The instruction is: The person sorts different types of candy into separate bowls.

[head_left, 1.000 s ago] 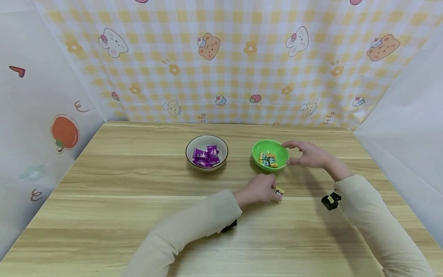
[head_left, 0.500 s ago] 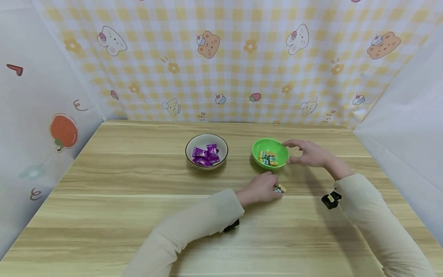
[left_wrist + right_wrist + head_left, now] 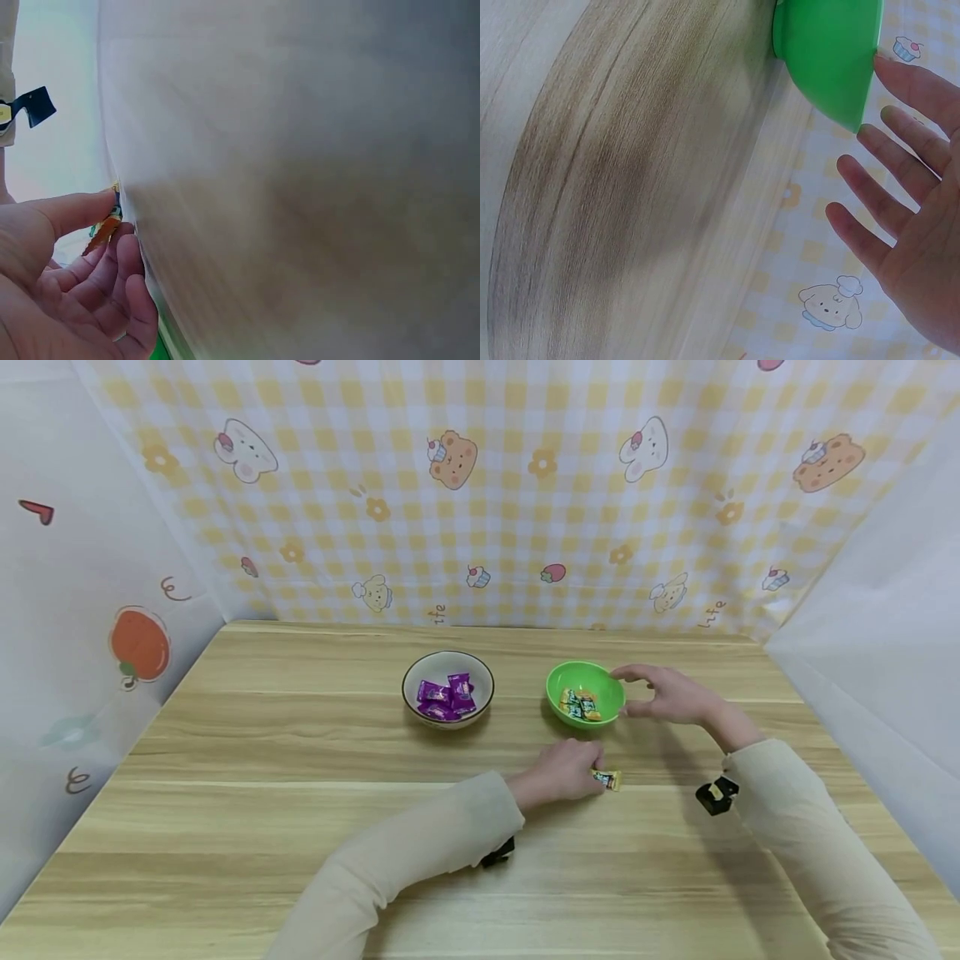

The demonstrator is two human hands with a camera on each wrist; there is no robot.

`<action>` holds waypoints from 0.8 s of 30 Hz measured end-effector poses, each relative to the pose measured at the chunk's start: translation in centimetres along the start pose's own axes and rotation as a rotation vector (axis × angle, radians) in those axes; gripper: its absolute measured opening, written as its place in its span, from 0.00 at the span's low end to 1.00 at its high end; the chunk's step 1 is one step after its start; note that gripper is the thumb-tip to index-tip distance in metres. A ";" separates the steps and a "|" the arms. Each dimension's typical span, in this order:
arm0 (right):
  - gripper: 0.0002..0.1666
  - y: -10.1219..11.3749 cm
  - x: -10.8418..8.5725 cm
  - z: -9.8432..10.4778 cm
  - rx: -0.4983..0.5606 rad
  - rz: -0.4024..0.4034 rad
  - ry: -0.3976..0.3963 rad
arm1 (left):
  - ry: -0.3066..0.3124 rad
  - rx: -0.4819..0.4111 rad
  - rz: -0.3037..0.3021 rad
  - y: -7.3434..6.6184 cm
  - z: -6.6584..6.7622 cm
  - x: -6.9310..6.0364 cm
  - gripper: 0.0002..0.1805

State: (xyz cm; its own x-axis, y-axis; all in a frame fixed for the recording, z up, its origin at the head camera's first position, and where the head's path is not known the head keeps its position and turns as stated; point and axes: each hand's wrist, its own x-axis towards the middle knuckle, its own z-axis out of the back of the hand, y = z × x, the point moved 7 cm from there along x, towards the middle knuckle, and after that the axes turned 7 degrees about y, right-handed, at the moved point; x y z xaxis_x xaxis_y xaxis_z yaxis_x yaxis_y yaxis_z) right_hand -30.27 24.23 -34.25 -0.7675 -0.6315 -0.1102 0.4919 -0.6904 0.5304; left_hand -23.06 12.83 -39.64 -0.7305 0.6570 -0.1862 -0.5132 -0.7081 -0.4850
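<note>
In the head view my left hand is low over the table, just in front of the green bowl. It pinches a small yellow-wrapped candy, one end of which sticks out past the fingers. The left wrist view shows the thumb pressing this candy against the fingers. My right hand is at the green bowl's right side, thumb and fingers spread. Its fingertips touch the rim, as the right wrist view of the bowl shows. Several yellow-and-teal wrapped candies lie inside that bowl.
Left of the green bowl stands a white bowl with a dark rim, holding several purple-wrapped candies. Both are on a wood-grain table. A yellow checked cloth hangs behind the table's far edge.
The yellow candy has turned in my left fingers and now points more to the right. My right hand and both bowls have stayed in place.
</note>
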 end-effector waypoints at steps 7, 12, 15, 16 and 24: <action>0.32 0.1 -0.1 -0.1 0.005 0.010 -0.002 | 0.031 -0.277 -0.030 0.6 0.4 -0.5 0.11; 0.32 0.0 -0.1 -0.1 0.004 -0.002 -0.003 | 0.014 -0.499 -0.017 1.4 2.8 -1.2 0.12; 0.32 0.0 -0.1 -0.1 0.002 -0.010 -0.003 | -0.004 -0.570 -0.008 2.1 4.1 -1.4 0.10; 0.32 0.0 -0.1 -0.1 0.003 -0.013 -0.003 | -0.010 -0.588 -0.001 2.3 4.5 -1.5 0.10; 0.31 0.0 -0.1 -0.1 -0.009 0.000 -0.006 | -0.109 -0.644 0.083 3.5 7.8 -1.1 0.11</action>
State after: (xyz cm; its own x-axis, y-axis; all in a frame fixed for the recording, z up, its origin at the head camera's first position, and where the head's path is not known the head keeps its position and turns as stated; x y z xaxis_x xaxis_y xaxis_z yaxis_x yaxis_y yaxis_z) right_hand -30.21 24.28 -34.32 -0.7698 -0.6296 -0.1051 0.4957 -0.6933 0.5232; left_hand -27.56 7.57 -34.52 -0.8148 0.5530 -0.1742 -0.1054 -0.4367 -0.8934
